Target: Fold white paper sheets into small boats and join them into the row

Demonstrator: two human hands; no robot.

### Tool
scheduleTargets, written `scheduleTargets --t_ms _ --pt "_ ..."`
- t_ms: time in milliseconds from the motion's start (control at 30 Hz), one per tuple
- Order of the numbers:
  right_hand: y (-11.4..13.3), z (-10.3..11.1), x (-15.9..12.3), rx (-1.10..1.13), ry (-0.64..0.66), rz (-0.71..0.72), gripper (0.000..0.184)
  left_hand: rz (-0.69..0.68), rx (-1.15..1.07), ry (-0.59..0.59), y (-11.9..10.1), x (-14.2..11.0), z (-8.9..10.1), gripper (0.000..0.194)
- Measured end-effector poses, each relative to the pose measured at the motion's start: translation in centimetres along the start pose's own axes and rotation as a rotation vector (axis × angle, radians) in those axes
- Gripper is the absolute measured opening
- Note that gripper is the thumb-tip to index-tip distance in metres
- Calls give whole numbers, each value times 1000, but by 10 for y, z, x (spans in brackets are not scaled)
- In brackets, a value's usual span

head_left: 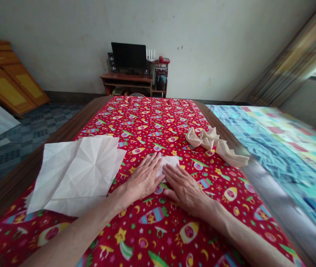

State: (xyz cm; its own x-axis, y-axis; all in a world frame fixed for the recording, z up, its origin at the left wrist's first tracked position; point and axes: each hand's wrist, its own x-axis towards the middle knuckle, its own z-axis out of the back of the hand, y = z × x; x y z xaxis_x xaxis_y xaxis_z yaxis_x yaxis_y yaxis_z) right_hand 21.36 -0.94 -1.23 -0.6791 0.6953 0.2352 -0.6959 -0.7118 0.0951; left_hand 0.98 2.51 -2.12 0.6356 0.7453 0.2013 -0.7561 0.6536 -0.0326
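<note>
A small folded piece of white paper [170, 160] lies on the red patterned cloth [152, 217] near the middle of the table. My left hand [146, 175] rests flat over its left side, fingers stretched out. My right hand [182, 185] lies flat over its right and near part, fingers extended too. Much of the folded paper is hidden beneath both hands. To the left is a loose stack of creased paper sheets [91, 167]. Several folded cream paper shapes [208, 139] sit in a row on the right side of the cloth.
The cloth covers a table with a dark wooden edge [71, 126]. On the right is a bed [260, 148] with a blue checked cover. A desk [127, 78] bearing a monitor [129, 56] stands by the far wall, and a wooden cabinet [10, 78] at the left.
</note>
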Motion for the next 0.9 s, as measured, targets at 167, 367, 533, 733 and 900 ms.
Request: scheduleTargets --t_ms 167,367,533,733,900 --pt "6 4 -14 43 -27 22 48 -28 2 -35 2 -23 6 58" --pt "7 5 -9 -49 -156 0 31 7 23 -41 0 -47 11 53" --pt "21 3 12 -41 -102 55 20 -2 49 -73 -1 -42 19 35" --pt "31 -3 28 -70 -107 8 13 -146 84 -53 0 -39 36 25" --pt "28 -4 33 -57 -109 -19 12 -129 54 -26 2 -38 37 23"
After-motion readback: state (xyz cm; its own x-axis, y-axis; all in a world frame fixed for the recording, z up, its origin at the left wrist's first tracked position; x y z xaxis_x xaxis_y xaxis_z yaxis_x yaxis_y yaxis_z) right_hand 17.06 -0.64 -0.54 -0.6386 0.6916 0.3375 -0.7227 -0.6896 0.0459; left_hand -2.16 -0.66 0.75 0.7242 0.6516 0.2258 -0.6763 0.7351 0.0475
